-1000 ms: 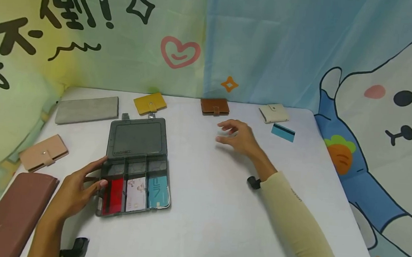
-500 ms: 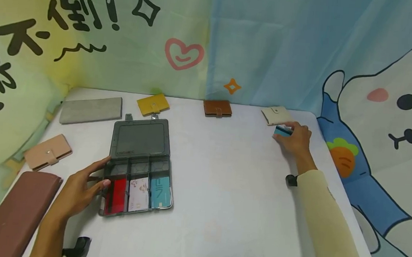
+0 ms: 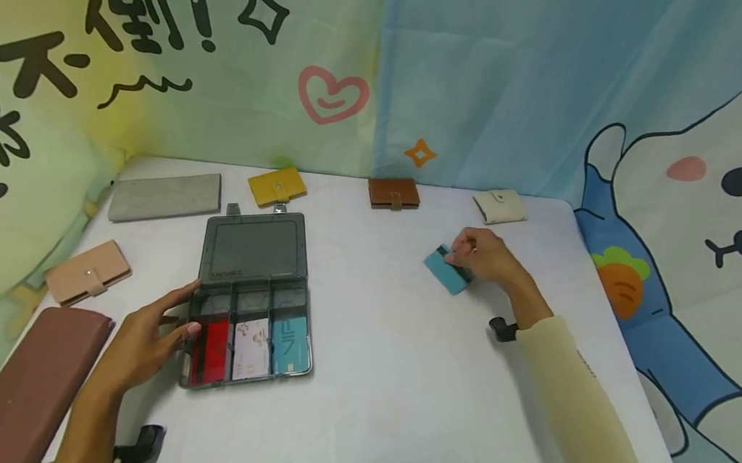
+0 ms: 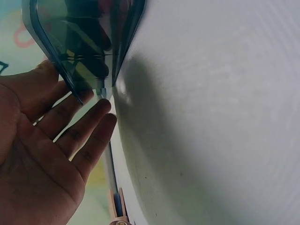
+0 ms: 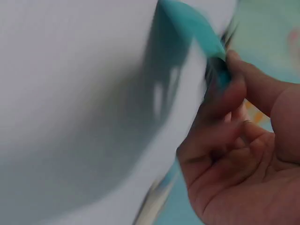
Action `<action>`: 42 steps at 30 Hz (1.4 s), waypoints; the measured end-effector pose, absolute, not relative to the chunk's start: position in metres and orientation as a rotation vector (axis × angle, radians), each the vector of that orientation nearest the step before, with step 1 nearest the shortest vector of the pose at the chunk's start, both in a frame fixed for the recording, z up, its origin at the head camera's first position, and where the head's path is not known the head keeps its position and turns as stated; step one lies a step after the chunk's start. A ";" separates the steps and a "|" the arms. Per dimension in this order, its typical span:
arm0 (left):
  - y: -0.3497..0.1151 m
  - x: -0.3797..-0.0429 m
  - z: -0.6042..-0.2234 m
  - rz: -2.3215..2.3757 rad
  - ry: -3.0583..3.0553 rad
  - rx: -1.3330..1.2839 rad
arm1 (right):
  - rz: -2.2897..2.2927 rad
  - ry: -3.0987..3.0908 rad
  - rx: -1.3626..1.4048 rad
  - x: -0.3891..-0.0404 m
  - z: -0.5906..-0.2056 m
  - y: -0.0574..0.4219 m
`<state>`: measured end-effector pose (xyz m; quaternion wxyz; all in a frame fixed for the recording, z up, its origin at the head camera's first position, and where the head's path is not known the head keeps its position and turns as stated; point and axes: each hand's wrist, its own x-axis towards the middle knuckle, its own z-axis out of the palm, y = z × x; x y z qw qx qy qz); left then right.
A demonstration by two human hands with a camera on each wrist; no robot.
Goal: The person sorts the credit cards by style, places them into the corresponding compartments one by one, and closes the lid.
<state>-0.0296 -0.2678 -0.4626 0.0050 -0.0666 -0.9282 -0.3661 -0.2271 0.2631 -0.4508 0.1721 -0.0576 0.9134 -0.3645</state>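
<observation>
A blue card (image 3: pixel 449 269) with a dark stripe is pinched at one edge between the thumb and fingers of my right hand (image 3: pixel 483 253), over the table right of centre. The right wrist view shows the card (image 5: pixel 197 28) blurred, its shadow on the white cloth. My left hand (image 3: pixel 139 348) touches the left side of a smoky clear plastic case (image 3: pixel 254 251), its lid folded back. In the left wrist view the fingers (image 4: pixel 82 136) lie loosely extended by the case's edge. Compartments in its front row hold a red card (image 3: pixel 214 350), a white patterned card (image 3: pixel 250 349) and a blue card (image 3: pixel 290 345).
Along the back lie a grey wallet (image 3: pixel 166 197), a yellow card holder (image 3: pixel 276 185), a brown one (image 3: pixel 394 192) and a cream one (image 3: pixel 501 206). A pink card holder (image 3: pixel 88 271) and a long maroon wallet (image 3: pixel 32 379) lie at the left. A printed curtain (image 3: pixel 487 88) hangs behind.
My right hand reached right to the blue card lying by the cream card holder, took hold of it and carried it back left. My left hand stayed at the case.
</observation>
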 end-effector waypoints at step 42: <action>-0.262 -0.025 -0.465 -1.220 -2.913 -0.278 | -1.885 1.786 -0.133 -0.191 -0.470 0.037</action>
